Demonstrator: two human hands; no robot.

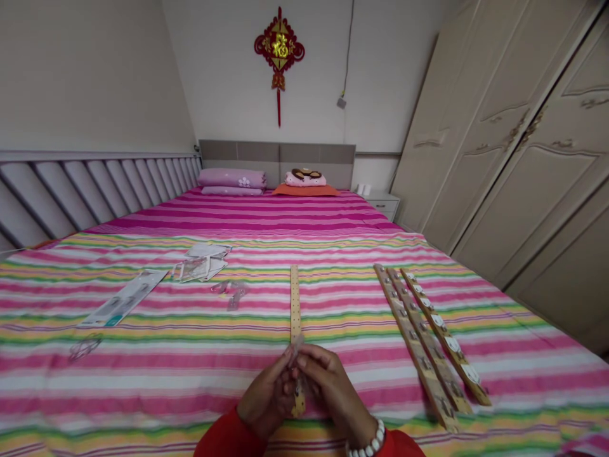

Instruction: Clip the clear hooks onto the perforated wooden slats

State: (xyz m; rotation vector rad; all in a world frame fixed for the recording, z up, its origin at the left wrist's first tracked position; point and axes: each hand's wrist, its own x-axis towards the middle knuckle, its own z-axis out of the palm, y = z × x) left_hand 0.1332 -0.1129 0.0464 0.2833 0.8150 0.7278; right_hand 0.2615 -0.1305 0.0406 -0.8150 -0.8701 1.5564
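My left hand [267,397] and my right hand [333,390] meet low in the middle of the view, fingertips pinched together on a small clear plastic piece [297,346]. They hover over the near end of a long yellow perforated strip [295,311] that lies lengthwise on the striped bedspread [190,355]. Both wrists wear red sleeves, and a white bead bracelet [368,444] circles the right one. What exactly the pinched piece is stays too small to tell.
Three brown strips with several white pieces fixed along them [431,339] lie at the right. Flat packaging cards [124,297], clear packets [202,263] and loose clear bits [231,291] lie at the left. Pillows [233,179] sit by the headboard, a wardrobe [523,146] stands right.
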